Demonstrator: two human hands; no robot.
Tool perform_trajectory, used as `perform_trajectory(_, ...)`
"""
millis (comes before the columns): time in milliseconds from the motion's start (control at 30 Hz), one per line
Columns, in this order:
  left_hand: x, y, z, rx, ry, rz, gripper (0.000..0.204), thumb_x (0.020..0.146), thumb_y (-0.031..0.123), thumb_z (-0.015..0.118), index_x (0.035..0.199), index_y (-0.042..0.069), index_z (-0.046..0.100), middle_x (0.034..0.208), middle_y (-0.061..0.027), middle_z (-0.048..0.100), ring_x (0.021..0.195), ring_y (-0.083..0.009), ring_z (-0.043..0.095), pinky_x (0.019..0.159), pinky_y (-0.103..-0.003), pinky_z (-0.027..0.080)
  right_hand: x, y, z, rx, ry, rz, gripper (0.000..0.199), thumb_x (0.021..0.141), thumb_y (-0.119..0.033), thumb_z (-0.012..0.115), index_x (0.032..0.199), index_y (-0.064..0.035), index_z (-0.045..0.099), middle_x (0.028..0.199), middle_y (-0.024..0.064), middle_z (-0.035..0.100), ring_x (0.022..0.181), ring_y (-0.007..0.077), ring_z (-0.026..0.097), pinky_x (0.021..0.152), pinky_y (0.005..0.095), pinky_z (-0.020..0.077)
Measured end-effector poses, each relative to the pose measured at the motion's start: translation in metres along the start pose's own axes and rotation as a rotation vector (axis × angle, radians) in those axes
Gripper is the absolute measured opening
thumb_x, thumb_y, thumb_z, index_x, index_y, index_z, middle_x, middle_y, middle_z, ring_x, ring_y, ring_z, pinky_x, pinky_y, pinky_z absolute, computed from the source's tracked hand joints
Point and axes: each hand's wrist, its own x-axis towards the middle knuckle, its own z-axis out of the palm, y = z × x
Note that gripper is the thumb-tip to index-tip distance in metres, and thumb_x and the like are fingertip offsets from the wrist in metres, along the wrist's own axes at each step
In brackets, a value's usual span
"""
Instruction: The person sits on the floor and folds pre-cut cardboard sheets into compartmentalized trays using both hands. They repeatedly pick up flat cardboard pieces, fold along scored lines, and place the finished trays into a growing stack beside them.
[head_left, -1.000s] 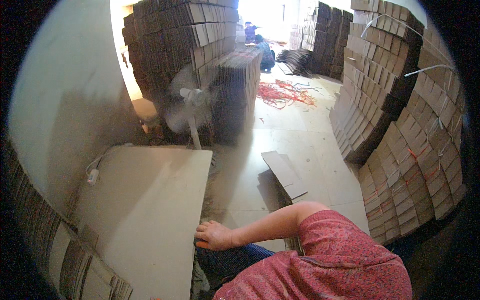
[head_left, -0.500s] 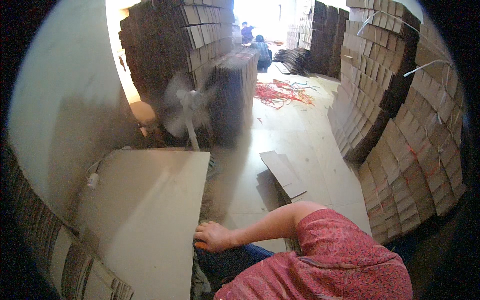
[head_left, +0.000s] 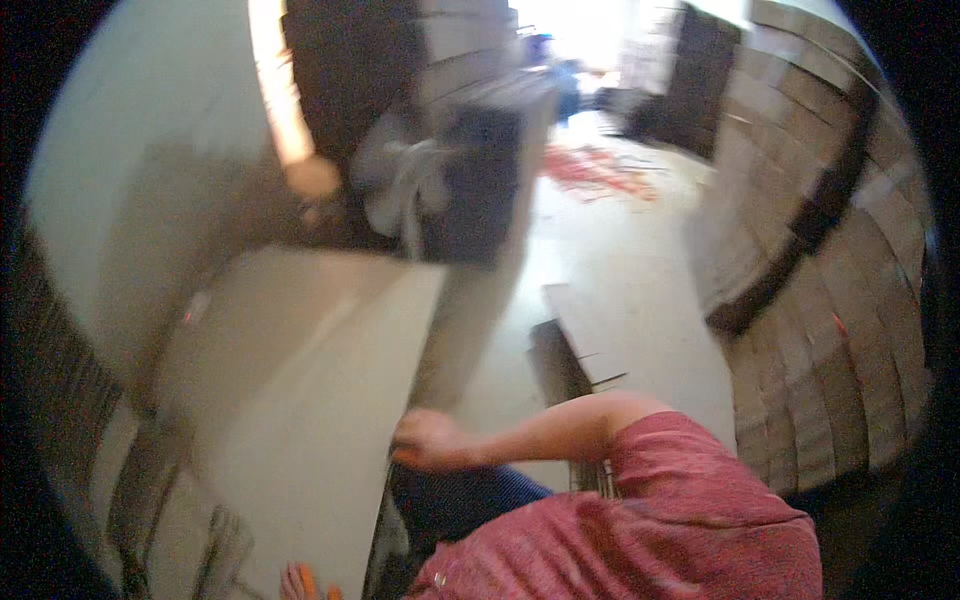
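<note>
My right hand (head_left: pixel 432 440) is closed, its curled fingers at the right edge of the pale tabletop (head_left: pixel 300 400), just above my knee in dark blue trousers (head_left: pixel 465 500). Motion blur hides what, if anything, lies inside those fingers. At the bottom of the view, only the fingertips of my left hand (head_left: pixel 308 582) show, stretched over the near part of the tabletop. Orange covers or patches mark some of them. The rest of that hand is out of view.
Flat cardboard pieces (head_left: pixel 585 330) lie on the floor beyond my right arm. Tall cardboard stacks (head_left: pixel 800 400) stand on the right, more (head_left: pixel 350 110) at the far left. A fan (head_left: pixel 405 190) stands behind the table. Red strips (head_left: pixel 600 172) litter the floor; a blurred person (head_left: pixel 567 85) is far off.
The view has shifted and blurred. My left fingertips have come into sight at the bottom. My right hand stays at the table edge, its fingers now curled tighter.
</note>
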Motion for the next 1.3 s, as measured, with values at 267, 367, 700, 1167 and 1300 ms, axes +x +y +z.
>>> perform_trajectory(267, 0.027, -0.007, 0.0, -0.322, 0.203, 0.016, 0.046, 0.083, 0.029, 0.061, 0.121, 0.004, 0.053, 0.131, -0.0115, 0.047, 0.118, -0.0325, 0.043, 0.098, -0.044, 0.035, -0.014, -0.006, -0.025, 0.0, 0.099, -0.005, 0.024, 0.081, -0.022, 0.063, 0.096, -0.0024, 0.063, 0.097, 0.0172, 0.06, 0.094, 0.0359, 0.055, 0.083, 0.0443, 0.0448)
perform_trajectory(367, 0.037, -0.031, -0.003, -0.319, 0.482, -0.098, 0.046, 0.082, 0.024, 0.063, 0.122, 0.003, 0.052, 0.13, -0.013, 0.047, 0.116, -0.034, 0.044, 0.098, -0.044, 0.036, -0.013, -0.016, -0.034, -0.019, 0.046, -0.026, 0.023, 0.082, -0.015, 0.062, 0.099, 0.0006, 0.061, 0.1, 0.0167, 0.06, 0.094, 0.0352, 0.057, 0.082, 0.0399, 0.0459)
perform_trajectory(700, 0.076, -0.143, -0.035, 0.037, 0.374, -0.565, 0.069, 0.081, 0.031, 0.067, 0.14, 0.014, 0.034, 0.146, -0.0101, 0.029, 0.134, -0.0325, 0.024, 0.106, -0.053, 0.023, -0.01, -0.018, -0.035, 0.004, 0.022, -0.006, 0.023, 0.082, -0.015, 0.062, 0.1, 0.0, 0.061, 0.102, 0.0167, 0.06, 0.096, 0.0349, 0.056, 0.084, 0.0389, 0.0457)
perform_trajectory(1167, 0.133, -0.198, 0.007, -0.066, 0.369, -0.314, 0.048, 0.082, 0.012, 0.062, 0.127, 0.002, 0.049, 0.13, -0.0215, 0.046, 0.121, -0.0386, 0.042, 0.1, -0.044, 0.038, -0.021, -0.012, -0.01, -0.098, -0.072, 0.081, 0.037, 0.084, -0.04, 0.056, 0.097, -0.0066, 0.065, 0.098, 0.0157, 0.061, 0.097, 0.034, 0.056, 0.083, 0.0457, 0.0462)
perform_trajectory(1300, 0.134, -0.226, 0.023, -0.492, 0.376, -0.438, 0.05, 0.092, 0.016, 0.051, 0.136, -0.002, 0.036, 0.14, -0.0195, 0.036, 0.129, -0.0359, 0.033, 0.105, -0.041, 0.032, -0.02, -0.017, -0.005, -0.044, 0.003, 0.018, 0.033, 0.084, -0.036, 0.057, 0.096, -0.0056, 0.063, 0.096, 0.0154, 0.06, 0.096, 0.035, 0.055, 0.083, 0.0452, 0.0444)
